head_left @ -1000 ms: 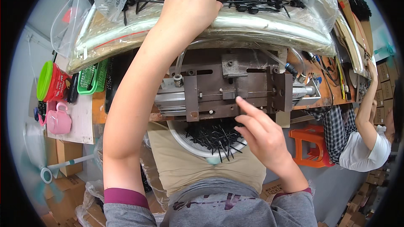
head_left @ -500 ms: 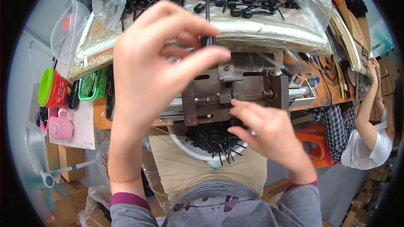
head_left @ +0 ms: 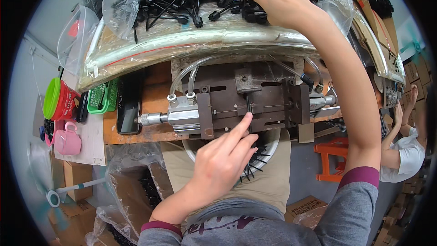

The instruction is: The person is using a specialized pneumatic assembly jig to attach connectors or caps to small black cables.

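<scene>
My left hand [head_left: 221, 164] is at the brown metal fixture [head_left: 227, 102], its index finger stretched onto a thin black plastic rod [head_left: 249, 102] lying in the middle slot. The other fingers curl at the rod's near end, and the thumb is hidden. My right hand [head_left: 282, 2] reaches over to the heap of black plastic stemmed parts [head_left: 182, 2] at the far side. Its thumb and a finger are apart there, and I see nothing held between them. Below the fixture, a white round basket [head_left: 273, 148] of black rods rests at my lap, partly covered by my left hand.
Pneumatic cylinders [head_left: 184, 114] with clear hoses flank the fixture. To the left are a phone [head_left: 129, 107], a green basket [head_left: 109, 95], a red tub [head_left: 66, 102] and a pink cup [head_left: 68, 141]. At the right, an orange stool [head_left: 330, 159] stands near another person [head_left: 403, 155].
My left hand, earlier raised with a black rod, has come down to the fixture. My right hand has left the fixture and moved far forward to the heap.
</scene>
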Motion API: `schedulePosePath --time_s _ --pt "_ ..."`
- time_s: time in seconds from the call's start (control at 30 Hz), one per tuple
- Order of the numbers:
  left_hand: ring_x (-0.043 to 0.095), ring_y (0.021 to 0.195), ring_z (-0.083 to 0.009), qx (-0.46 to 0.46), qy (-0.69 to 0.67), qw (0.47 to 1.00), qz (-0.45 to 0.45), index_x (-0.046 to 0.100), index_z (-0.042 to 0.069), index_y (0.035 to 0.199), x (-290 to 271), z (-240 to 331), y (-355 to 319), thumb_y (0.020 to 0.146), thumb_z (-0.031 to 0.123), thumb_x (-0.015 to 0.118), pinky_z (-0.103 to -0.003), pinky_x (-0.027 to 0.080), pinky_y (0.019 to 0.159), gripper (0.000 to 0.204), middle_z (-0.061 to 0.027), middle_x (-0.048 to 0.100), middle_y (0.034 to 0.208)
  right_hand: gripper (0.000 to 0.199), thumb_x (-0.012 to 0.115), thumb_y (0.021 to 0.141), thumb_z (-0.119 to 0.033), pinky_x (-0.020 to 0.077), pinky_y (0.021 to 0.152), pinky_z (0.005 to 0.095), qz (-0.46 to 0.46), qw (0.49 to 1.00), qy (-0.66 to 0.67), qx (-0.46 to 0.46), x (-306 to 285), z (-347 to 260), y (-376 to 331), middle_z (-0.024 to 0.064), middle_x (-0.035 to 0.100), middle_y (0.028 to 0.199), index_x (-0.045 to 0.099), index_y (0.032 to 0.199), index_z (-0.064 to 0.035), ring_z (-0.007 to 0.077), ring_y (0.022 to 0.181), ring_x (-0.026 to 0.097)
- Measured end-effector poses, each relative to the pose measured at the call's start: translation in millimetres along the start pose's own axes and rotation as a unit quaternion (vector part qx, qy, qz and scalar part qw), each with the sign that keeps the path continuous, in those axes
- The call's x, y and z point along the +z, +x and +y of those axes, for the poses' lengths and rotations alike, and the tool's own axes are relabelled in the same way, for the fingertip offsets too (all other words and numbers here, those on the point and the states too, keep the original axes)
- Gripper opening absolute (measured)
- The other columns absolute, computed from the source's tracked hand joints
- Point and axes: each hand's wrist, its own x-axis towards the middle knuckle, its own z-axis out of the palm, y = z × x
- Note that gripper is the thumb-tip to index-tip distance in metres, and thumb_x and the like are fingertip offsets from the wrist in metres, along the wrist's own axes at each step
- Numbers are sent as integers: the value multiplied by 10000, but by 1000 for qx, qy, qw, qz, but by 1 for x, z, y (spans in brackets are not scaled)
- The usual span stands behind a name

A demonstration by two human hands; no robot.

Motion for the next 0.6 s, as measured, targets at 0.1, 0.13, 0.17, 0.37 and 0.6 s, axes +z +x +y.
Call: schedulePosePath --time_s 0.1,0.13,0.17,0.37,0.6 --pt "711 852 -234 3 22 1000 1 685 20 928 18 -5 -8 728 81 783 -312 573 740 232 -177 627 1282 331 664 758 -24 520 866 387 -34 999 4 4 2 5 9 175 517 1163 628 1088 -34 324 1084 573" --pt "710 843 -236 1 25 1000 -1 682 22 927 19 -5 -7 727 84 783 -312 572 735 233 -178 627 1282 326 666 752 -29 520 867 392 -42 999 15 4 -9 2 7 173 525 1154 634 1076 -31 328 1075 581" --pt "709 833 -238 -1 27 1000 -2 679 24 926 20 -5 -7 726 86 782 -312 571 730 234 -179 626 1281 320 669 747 -34 519 868 397 -49 998 27 5 -15 0 7 171 532 1144 640 1065 -29 331 1066 589" --pt "700 760 -238 4 87 996 -19 662 32 919 22 -5 6 722 95 781 -308 558 682 239 -181 633 1271 339 686 700 -79 522 864 400 -161 976 143 32 -16 9 18 177 664 1028 668 1032 -11 339 998 638" --pt "658 601 -205 6 112 993 -32 657 48 896 22 -6 8 708 110 794 -285 526 587 241 -156 643 1268 387 715 648 -128 536 803 402 -165 975 147 9 -9 16 35 187 716 934 728 1022 -30 336 911 680"
